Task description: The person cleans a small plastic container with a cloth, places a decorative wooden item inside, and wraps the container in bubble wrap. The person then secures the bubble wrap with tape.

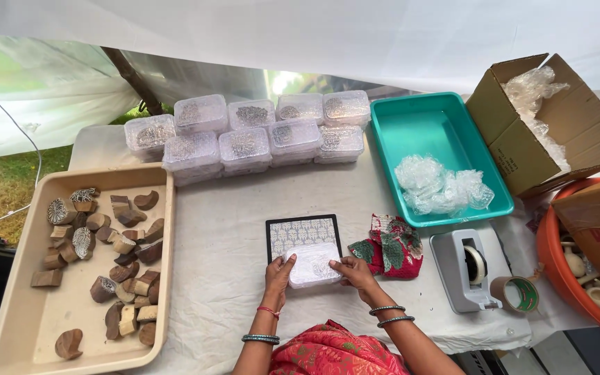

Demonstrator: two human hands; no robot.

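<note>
- At the far left of the worktop (230, 278) sits a beige tray (22, 298) of carved wooden blocks (116, 257), loosely heaped, well apart from the hands.
- Along the far edge, a double row of bubble-wrapped parcels (244, 135) is stacked, each showing a dark carved shape through the plastic.
- The left hand (277, 272) grips the left end of a bubble-wrapped block (312, 264), its fingers curled round the edge and closed on it.
- That block lies near the middle of the worktop, on the near part of a dark-framed patterned card (302, 232). It looks pale and cloudy, rounded at the corners, with a faint carved pattern showing through the wrap.
- The right hand (353, 271) holds the right end, fingers bent over the top and pressing the wrap down.
- Risk, as I judge it: the wrap looks loose and slippery, so if either hand eases off, it could spring open or the block could slide out onto the card.
- Just right of the hands lies a red and green patterned cloth (394, 250).
- Further right, a grey tape dispenser (463, 271) and a tape roll (519, 293) sit out of easy reach; stretching for them one-handed could let the wrap unfold.
- Beyond, a teal tub (390, 121) holds crumpled bubble wrap (439, 184), beside a cardboard box (578, 125).
</note>
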